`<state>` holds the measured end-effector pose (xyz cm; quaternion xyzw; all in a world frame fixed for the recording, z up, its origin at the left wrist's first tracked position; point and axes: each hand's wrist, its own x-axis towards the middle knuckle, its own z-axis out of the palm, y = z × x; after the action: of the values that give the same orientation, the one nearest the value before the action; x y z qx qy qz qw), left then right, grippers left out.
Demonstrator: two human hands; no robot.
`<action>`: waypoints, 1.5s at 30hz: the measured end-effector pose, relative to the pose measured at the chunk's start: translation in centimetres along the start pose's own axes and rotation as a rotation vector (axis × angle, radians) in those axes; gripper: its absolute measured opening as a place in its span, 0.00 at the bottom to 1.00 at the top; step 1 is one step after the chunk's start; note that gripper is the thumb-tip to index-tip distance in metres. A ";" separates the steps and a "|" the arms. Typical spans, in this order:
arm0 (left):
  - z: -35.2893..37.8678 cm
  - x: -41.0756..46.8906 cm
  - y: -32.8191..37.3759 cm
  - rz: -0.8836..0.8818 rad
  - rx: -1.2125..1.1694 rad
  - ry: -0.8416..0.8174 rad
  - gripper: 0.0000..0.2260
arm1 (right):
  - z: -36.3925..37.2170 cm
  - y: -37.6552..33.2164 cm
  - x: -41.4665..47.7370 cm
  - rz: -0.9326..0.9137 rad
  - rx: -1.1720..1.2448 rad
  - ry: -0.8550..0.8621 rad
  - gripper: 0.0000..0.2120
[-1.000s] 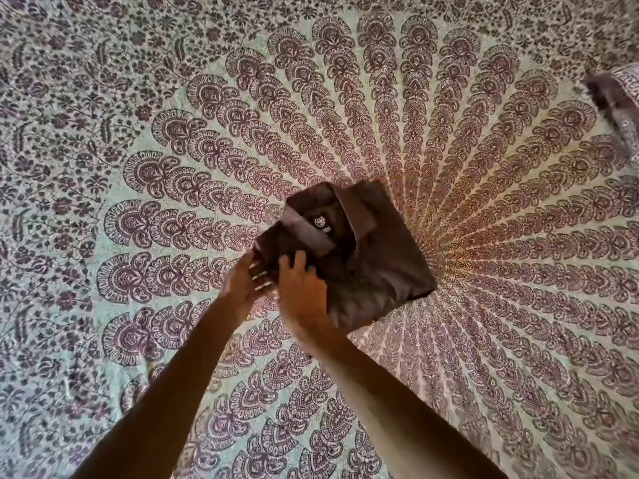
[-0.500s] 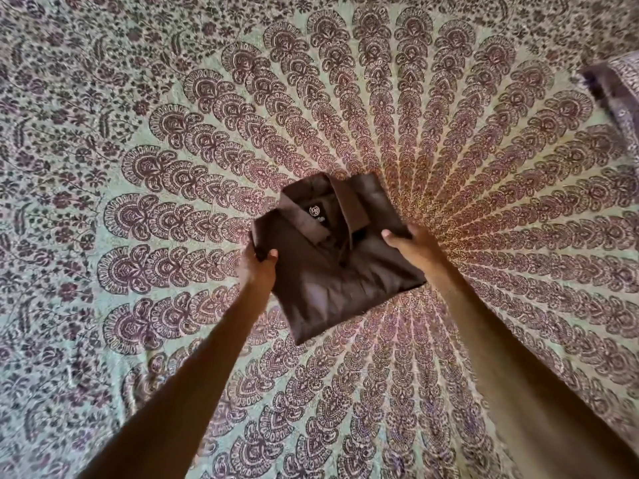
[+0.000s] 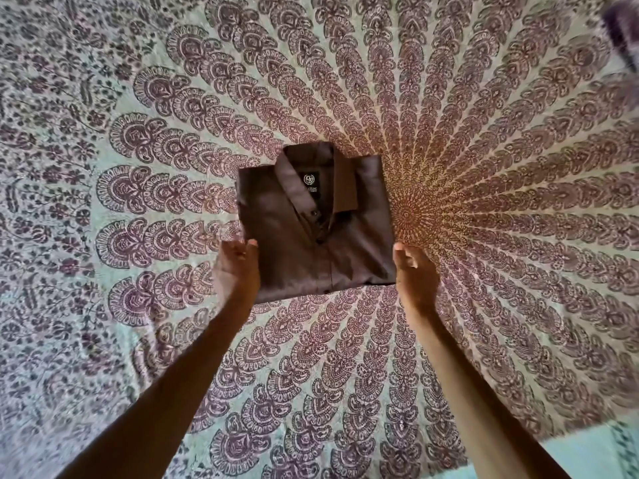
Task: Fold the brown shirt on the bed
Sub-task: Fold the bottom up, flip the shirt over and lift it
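Two hands: left hand (image 3: 237, 271) and right hand (image 3: 413, 274), one on each flank of the brown shirt (image 3: 316, 233), palms turned toward each other.
Left grip: loose and open, fingertips touching the shirt's left edge near its lower corner; nothing pinched.
Right grip: open, fingers relaxed, at or just off the shirt's right edge low down; contact cannot be told.
Shirt place: lies between the two hands and beyond their fingertips, flat on the patterned bedspread (image 3: 138, 140), just left of the print's sunburst centre.
Shirt form: compact rectangle, collar (image 3: 340, 181) up at the end far from the hands, neck label (image 3: 310, 183) showing, button placket running toward the hands.
Change, grip: half a second ago both hands clasped the sides with thumbs on top; now both have let go and slid toward the near corners.
Change, shirt: it was tilted and partly held; now it sits square and settled on the bedspread.
Change, a second ago: both hands were bunched at the left edge, bundle still skewed.
Meaning: folding looks done; the move in hand reads as a last squaring of the edges, or release.
Left to do: probably nothing but pulling the hands away.
Risk: a drag on withdrawal could skew the near hem (image 3: 325, 293).
Other: dark cloth (image 3: 624, 32) at top right, well apart from both hands, blurred.
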<state>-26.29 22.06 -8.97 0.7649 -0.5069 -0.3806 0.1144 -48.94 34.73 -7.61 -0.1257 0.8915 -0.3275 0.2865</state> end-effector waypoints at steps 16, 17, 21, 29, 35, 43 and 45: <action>0.5 5.6 6.7 0.050 -0.109 0.049 0.17 | 4.1 -8.5 9.8 -0.342 -0.127 -0.052 0.15; 0.6 6.0 6.9 0.029 -0.106 0.037 0.17 | 4.2 -8.8 10.0 -0.345 -0.165 -0.059 0.16; 0.6 7.7 6.7 -0.073 -0.163 -0.046 0.16 | 5.0 -9.1 10.8 -0.304 -0.223 -0.076 0.18; 0.4 10.3 4.5 -0.139 -0.239 -0.178 0.15 | 5.5 -8.8 13.0 -0.006 -0.088 -0.242 0.11; 0.4 10.4 5.4 -0.096 -0.179 -0.056 0.14 | 6.0 -8.8 13.7 -0.053 -0.095 -0.208 0.10; 0.9 8.7 5.9 -0.043 -0.040 0.139 0.15 | 5.9 -8.8 12.2 -0.278 -0.323 -0.023 0.16; 1.3 7.1 5.2 -0.043 -0.025 0.121 0.18 | 5.3 -8.3 10.8 -0.219 -0.396 -0.055 0.21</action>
<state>-29.38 13.75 -10.23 0.7957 -0.4778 -0.3423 0.1460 -54.20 21.30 -10.04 -0.2843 0.9114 -0.1715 0.2432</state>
